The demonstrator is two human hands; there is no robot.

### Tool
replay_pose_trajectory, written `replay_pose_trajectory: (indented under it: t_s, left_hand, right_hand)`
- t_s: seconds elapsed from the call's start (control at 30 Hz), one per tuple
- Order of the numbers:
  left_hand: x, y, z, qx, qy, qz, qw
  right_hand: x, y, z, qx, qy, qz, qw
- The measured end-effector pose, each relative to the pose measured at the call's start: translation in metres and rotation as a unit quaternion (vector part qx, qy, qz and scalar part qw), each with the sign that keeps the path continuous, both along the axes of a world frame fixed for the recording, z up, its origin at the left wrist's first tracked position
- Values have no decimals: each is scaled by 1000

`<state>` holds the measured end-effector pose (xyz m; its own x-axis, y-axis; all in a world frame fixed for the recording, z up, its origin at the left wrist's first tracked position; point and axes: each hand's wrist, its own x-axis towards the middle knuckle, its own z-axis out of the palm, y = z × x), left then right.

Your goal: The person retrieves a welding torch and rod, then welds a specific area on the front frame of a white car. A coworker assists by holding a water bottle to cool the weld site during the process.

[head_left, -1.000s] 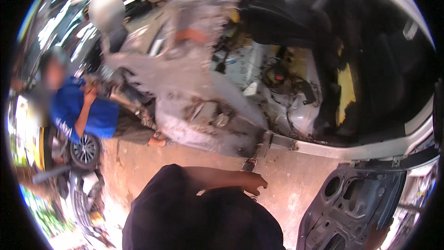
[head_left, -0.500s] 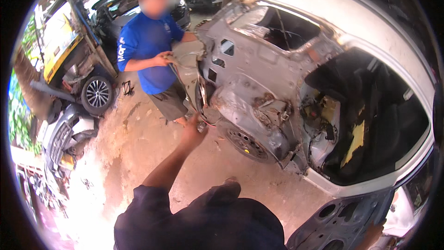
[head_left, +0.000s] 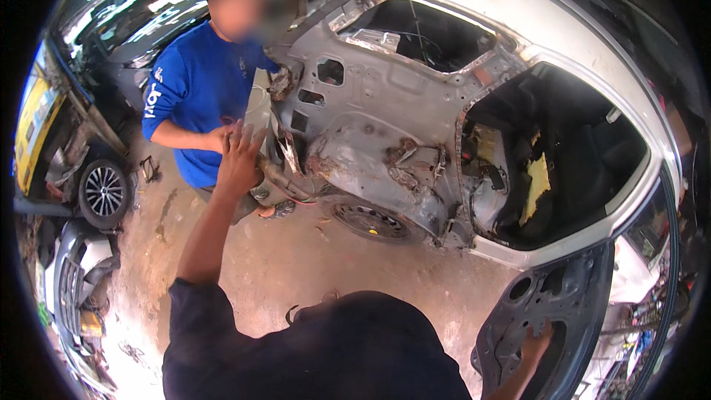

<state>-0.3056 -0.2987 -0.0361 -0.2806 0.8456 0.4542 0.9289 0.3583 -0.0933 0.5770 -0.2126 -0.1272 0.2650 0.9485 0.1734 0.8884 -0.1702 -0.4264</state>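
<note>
My left hand (head_left: 241, 159) is raised, its fingers stretched upward against the grey-green body panel (head_left: 258, 100). The person in a blue shirt (head_left: 194, 78) stands in front of me and has a hand (head_left: 218, 138) on that panel, right beside my fingers. My hand and the person's body hide much of the panel. At the lower right, my right hand (head_left: 536, 342) rests with fingers apart on the bare inner side of a dark car door (head_left: 511, 304). The stripped rear side of the white car (head_left: 370, 96) lies between the door and the person.
The car's wheel (head_left: 370, 221) sits under the exposed wheel arch. A loose alloy wheel (head_left: 105, 194) and a detached bumper (head_left: 68, 281) lie on the left. Stained concrete floor (head_left: 296, 267) stretches below me, and a dark vehicle (head_left: 137, 37) stands behind the person.
My left hand has moved up the panel to beside the person's hand. My right hand has shifted from the door's edge onto its inner face. The person appears closer.
</note>
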Motion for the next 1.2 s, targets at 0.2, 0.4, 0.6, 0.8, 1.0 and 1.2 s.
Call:
replay_pose_trajectory:
  t_s: [0.2, 0.4, 0.6, 0.8, 1.0, 1.2]
  left_hand:
    - [-33, 34, 2, -172, -89, -74, 978]
    - [51, 26, 11, -203, -229, -93, 947]
    - [169, 12, 14, -274, -352, -177, 877]
    - [281, 38, 36, -261, -667, -164, 678]
    - [336, 76, 57, -82, -771, -158, 611]
    - [353, 89, 92, 98, -875, -183, 437]
  right_hand:
    - [-63, -42, 4, -64, 0, 62, 996]
    - [-90, -53, -19, -122, 29, 114, 986]
    - [-207, -32, 14, -242, 97, 273, 926]
    - [-295, 3, 34, -283, 143, 479, 819]
    - [-351, 4, 78, -280, 289, 594, 696]
    - [-347, 30, 88, -325, 477, 533, 619]
